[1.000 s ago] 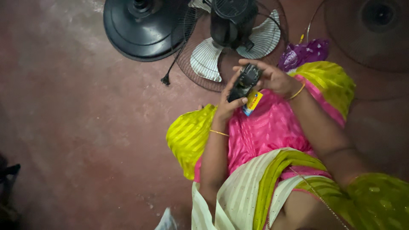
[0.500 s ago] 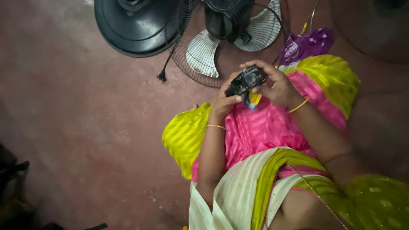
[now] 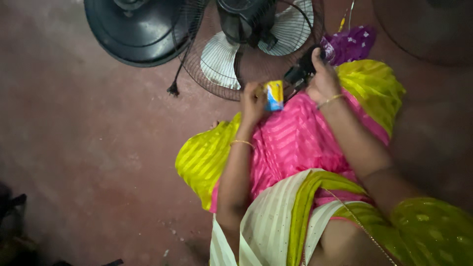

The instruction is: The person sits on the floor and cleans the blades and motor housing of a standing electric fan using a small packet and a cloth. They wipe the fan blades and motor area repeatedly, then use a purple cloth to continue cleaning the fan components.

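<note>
We found the left hand (image 3: 253,101) closed around a small yellow and blue packet (image 3: 274,94), fingers wrapped on its left edge and the packet held upright above the pink cloth (image 3: 300,143) over the lap. The right hand (image 3: 322,79) was closed on a small black part (image 3: 301,71), which stuck out to the left of the fist, its lower end close to the packet; we could not tell whether the two touched. Both hands were raised in front of the person, near one another, each with a thin gold bangle at the wrist. Directly beyond the hands lay a fan head (image 3: 246,44) on the reddish floor (image 3: 88,148), its wire guard (image 3: 197,64) open to view, pale blades (image 3: 217,59) inside it and a black motor housing (image 3: 244,19) at the centre. A round black fan base (image 3: 133,29) lay just left of the guard, overlapping its rim, and a black cord end with a plug (image 3: 173,89) lay on the floor below it. A purple patterned bag (image 3: 352,44) lay just beyond the right hand, beside the yellow-green cloth (image 3: 372,86) over the knee. A dark round shape sat at the upper right corner, too dim to identify.
</note>
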